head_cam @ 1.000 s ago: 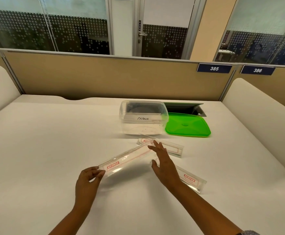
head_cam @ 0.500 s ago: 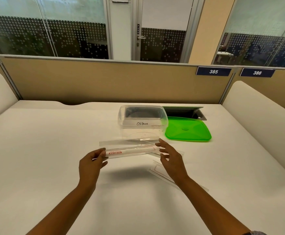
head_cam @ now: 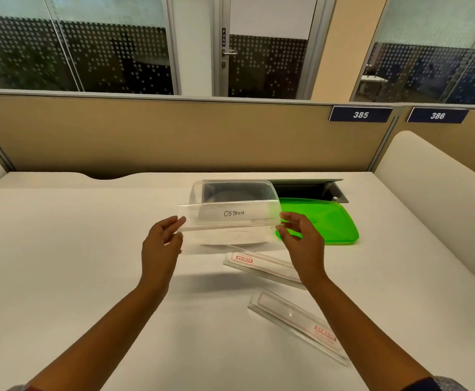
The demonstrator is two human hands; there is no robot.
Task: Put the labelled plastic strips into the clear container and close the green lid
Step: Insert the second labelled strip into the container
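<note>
A clear plastic strip is held level in the air just in front of the clear container, which bears a white label reading "OSTRICH". My left hand pinches the strip's left end and my right hand grips its right end. Two more labelled strips lie on the white table: one just below the container, partly behind my right wrist, and another nearer to me on the right. The green lid lies flat to the right of the container.
A dark open cable hatch is set into the table behind the lid. A beige partition closes off the far edge, and white padded dividers stand at the left and at the right.
Both hands have lifted the strip off the table and carried it forward and up, from low near me to right in front of the container. The camera has come closer.
</note>
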